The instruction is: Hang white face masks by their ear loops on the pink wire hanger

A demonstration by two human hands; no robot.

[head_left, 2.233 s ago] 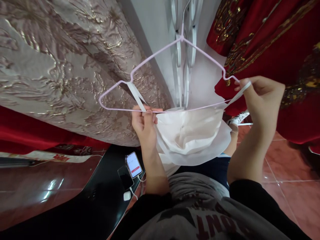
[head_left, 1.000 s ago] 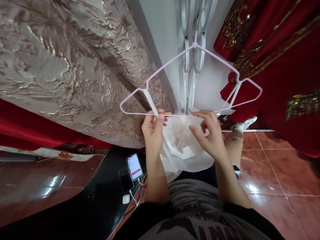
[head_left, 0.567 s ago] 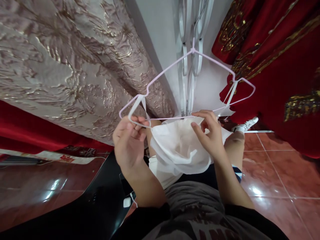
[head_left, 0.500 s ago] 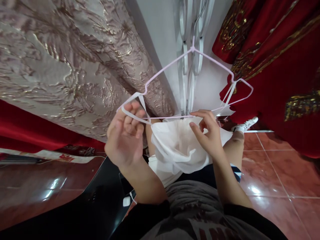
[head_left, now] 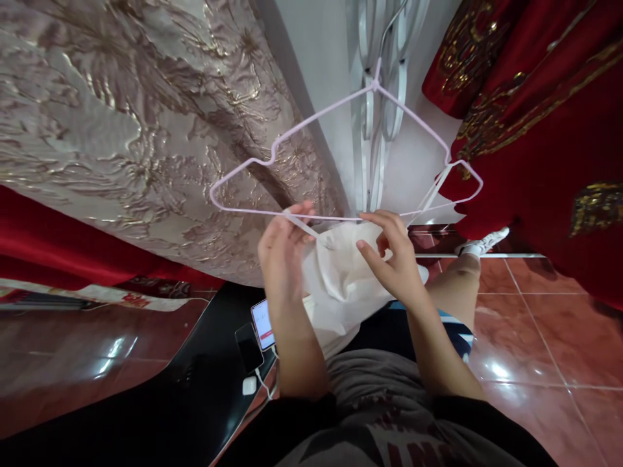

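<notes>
A pink hanger (head_left: pixel 321 115) hangs in front of me. A white garment (head_left: pixel 341 266) lies below its bottom bar, with one thin strap looped over the hanger's right shoulder. My left hand (head_left: pixel 287 250) is at the bar's left half, its fingers around the garment's other strap (head_left: pixel 302 225), which is off the hanger's left shoulder. Near the middle of the bar is my right hand (head_left: pixel 394 256), thumb and forefinger apart, fingertips at the bar and the garment's top edge.
Pink-gold patterned fabric (head_left: pixel 146 130) hangs at left, red sequined fabric (head_left: pixel 545 143) at right. White metal scrollwork (head_left: pixel 367 130) stands behind the hanger. Two phones, one dark (head_left: pixel 249 347), and a small white case (head_left: pixel 249 386) lie on a black surface (head_left: pixel 195 376).
My left hand has moved right with the strap, which has come off the hanger's left shoulder. The hanger has shifted slightly, and the phones have come into view.
</notes>
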